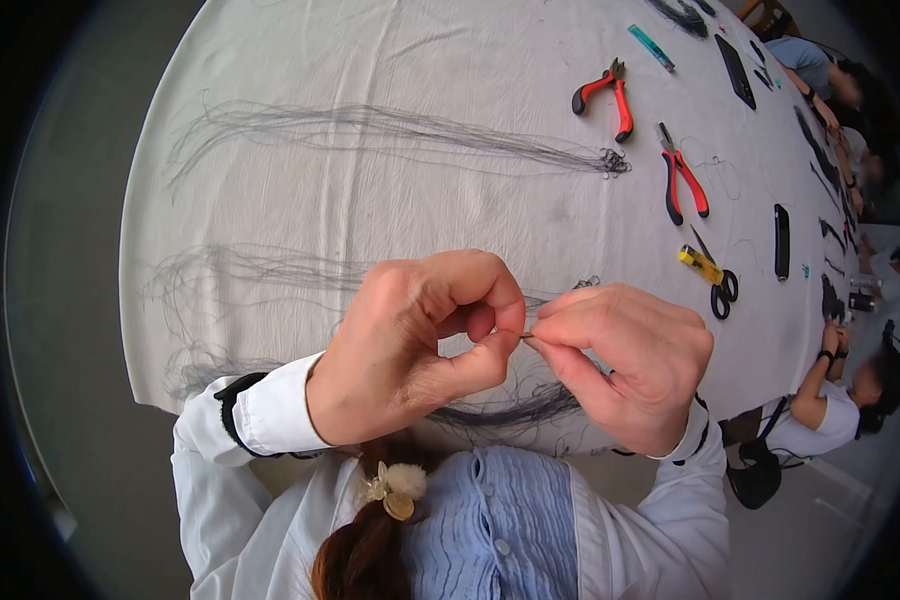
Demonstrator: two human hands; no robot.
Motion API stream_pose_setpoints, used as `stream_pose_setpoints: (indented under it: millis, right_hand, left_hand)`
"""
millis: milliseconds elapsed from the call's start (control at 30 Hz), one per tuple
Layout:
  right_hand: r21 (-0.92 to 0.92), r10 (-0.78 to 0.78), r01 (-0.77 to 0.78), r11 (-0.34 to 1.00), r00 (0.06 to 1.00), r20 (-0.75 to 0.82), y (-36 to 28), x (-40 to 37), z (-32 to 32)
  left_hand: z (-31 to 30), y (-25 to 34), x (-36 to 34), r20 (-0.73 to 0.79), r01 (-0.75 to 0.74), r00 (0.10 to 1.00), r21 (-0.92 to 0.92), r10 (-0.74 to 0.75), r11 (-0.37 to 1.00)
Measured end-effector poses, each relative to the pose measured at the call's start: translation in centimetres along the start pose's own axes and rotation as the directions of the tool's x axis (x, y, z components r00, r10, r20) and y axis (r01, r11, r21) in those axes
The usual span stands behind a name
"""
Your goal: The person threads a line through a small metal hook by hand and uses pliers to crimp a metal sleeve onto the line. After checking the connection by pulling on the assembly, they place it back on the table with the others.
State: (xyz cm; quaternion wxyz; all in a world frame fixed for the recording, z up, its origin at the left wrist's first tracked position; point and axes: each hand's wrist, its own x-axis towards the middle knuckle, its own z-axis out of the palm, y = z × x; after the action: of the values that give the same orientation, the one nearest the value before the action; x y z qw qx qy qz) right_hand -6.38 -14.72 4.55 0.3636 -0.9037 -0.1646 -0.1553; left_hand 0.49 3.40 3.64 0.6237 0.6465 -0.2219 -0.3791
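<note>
Both my hands meet above the near part of the white cloth-covered table. Thumb and forefinger of my left hand [405, 345] are pinched together. My right hand [630, 360] pinches at the same spot, its fingertips almost touching the left ones. Between them shows a tiny piece of a thin dark strand [527, 335]; its exact shape is too small to make out. Beneath the hands lies a bundle of fine dark strands [290, 268], partly hidden by them. A thicker, darker bundle [515, 408] curves along the table edge close to my body.
Farther off lies another strand bundle [400, 125] with a curled, knotted end. To the right are red-handled cutters [622, 105], red-handled pliers [673, 180], black scissors [722, 290], a yellow lighter [701, 265], a teal lighter [652, 48] and dark phones [781, 242]. Several people sit along the table.
</note>
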Motion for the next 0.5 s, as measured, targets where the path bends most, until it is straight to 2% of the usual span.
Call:
stream_pose_setpoints:
  millis: [33, 100, 167, 333, 400, 500]
  right_hand:
    - [-0.032, -0.033, 0.033, 0.999, 0.999, -0.008, 0.0, 0.0, 0.1]
    - [-0.063, -0.065, 0.064, 0.996, 0.998, -0.014, 0.2, -0.1, 0.2]
    - [-0.141, -0.182, 0.174, 0.974, 0.982, -0.043, 0.5, -0.4, 0.4]
    - [-0.243, -0.306, 0.285, 0.927, 0.951, -0.052, 0.4, -0.2, 0.5]
    - [-0.282, -0.346, 0.322, 0.904, 0.937, -0.039, 0.3, -0.2, 0.5]
    - [-0.361, -0.417, 0.387, 0.849, 0.909, -0.006, 0.3, -0.1, 0.5]
  left_hand:
    - [-0.1, 0.1, 0.0, -0.001, 0.001, 1.000, -0.001, -0.001, 1.000]
    - [-0.4, 0.3, 0.2, 0.069, 0.158, 0.986, -0.102, -0.152, 0.982]
    - [-0.5, -0.3, 0.3, 0.092, 0.160, 0.985, -0.143, -0.148, 0.977]
    - [-0.6, -1.0, 0.7, 0.157, 0.193, 0.975, -0.262, -0.156, 0.946]
    - [-0.5, -1.1, 0.8, 0.214, 0.248, 0.962, -0.417, -0.171, 0.875]
    - [-0.9, -0.9, 0.8, 0.253, 0.327, 0.938, -0.405, -0.239, 0.854]
